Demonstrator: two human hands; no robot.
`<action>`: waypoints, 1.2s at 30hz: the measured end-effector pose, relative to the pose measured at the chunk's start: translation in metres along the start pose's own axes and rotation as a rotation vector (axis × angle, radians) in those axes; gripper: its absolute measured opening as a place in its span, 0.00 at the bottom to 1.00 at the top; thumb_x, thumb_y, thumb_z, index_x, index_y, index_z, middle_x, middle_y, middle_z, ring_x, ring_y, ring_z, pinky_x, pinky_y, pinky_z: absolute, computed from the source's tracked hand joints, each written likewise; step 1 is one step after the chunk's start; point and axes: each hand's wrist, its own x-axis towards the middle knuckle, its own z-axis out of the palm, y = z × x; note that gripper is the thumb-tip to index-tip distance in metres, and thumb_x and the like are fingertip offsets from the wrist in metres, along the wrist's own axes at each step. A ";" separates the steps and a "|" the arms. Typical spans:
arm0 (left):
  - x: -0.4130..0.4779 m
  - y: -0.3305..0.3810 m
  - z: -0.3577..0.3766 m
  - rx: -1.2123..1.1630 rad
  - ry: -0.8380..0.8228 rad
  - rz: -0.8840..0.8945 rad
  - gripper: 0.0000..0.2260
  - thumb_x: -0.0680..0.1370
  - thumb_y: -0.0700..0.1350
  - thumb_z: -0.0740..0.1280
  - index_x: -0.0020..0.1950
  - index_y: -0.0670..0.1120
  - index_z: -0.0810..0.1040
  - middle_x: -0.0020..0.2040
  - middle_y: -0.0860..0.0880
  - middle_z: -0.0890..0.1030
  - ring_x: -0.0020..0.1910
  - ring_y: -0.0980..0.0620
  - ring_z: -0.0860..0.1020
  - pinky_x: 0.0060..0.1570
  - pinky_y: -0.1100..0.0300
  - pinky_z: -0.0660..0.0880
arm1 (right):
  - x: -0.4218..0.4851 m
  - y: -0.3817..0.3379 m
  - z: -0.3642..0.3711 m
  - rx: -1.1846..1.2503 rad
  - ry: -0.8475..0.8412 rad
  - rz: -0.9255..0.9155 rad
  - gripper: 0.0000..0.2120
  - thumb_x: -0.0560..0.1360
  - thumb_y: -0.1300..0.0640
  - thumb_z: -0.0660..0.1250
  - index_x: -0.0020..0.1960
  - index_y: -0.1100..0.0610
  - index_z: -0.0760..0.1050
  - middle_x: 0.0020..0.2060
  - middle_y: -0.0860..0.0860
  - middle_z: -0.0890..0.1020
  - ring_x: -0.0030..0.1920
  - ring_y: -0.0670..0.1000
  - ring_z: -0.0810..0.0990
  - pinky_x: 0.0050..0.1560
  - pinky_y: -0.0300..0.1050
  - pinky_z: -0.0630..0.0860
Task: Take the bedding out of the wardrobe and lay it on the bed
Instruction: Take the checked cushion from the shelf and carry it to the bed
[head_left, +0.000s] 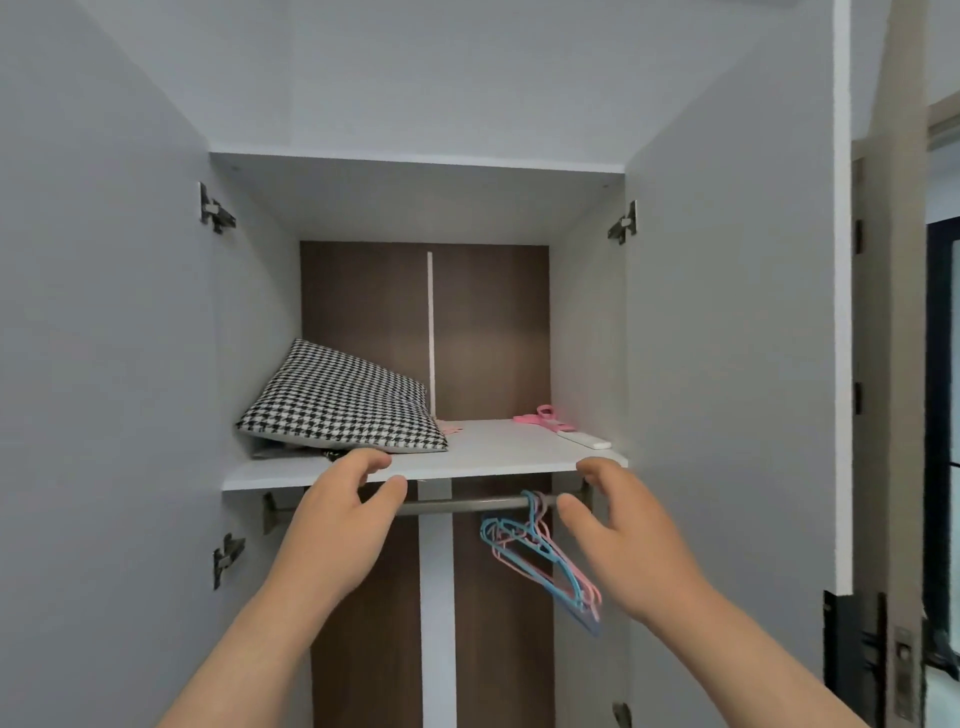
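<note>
A black-and-white houndstooth pillow (340, 402) lies tilted on the left half of the white wardrobe shelf (498, 452), leaning toward the left wall, with some folded fabric under its front edge. My left hand (340, 519) is raised just below that front edge, fingers apart and curled, its fingertips at the shelf lip. My right hand (618, 540) is up near the shelf's right front corner, open and holding nothing. Both wardrobe doors stand wide open.
A pink clip (545, 418) and a white remote-like bar (584, 439) rest at the shelf's right rear. Below the shelf, a metal rail (467, 505) carries blue and pink hangers (545, 561). A door frame with a latch (904, 660) stands at right.
</note>
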 end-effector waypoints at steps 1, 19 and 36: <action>0.004 -0.003 0.001 0.013 0.019 -0.015 0.14 0.79 0.49 0.64 0.64 0.52 0.74 0.63 0.53 0.76 0.63 0.54 0.72 0.60 0.55 0.70 | 0.010 0.003 0.005 0.012 -0.008 -0.006 0.22 0.78 0.46 0.61 0.71 0.48 0.66 0.68 0.44 0.71 0.66 0.46 0.70 0.61 0.41 0.69; 0.164 -0.115 0.020 0.084 0.238 -0.124 0.14 0.78 0.52 0.64 0.62 0.51 0.75 0.60 0.53 0.77 0.59 0.53 0.74 0.53 0.55 0.69 | 0.179 0.012 0.183 0.128 -0.135 -0.073 0.22 0.79 0.46 0.61 0.71 0.47 0.64 0.70 0.46 0.69 0.66 0.47 0.70 0.61 0.42 0.67; 0.419 -0.248 0.025 0.588 0.307 -0.268 0.26 0.72 0.57 0.62 0.62 0.41 0.73 0.60 0.39 0.78 0.58 0.37 0.74 0.55 0.48 0.72 | 0.407 0.004 0.356 0.015 -0.196 0.180 0.26 0.73 0.37 0.59 0.57 0.59 0.71 0.51 0.54 0.78 0.52 0.58 0.77 0.48 0.49 0.74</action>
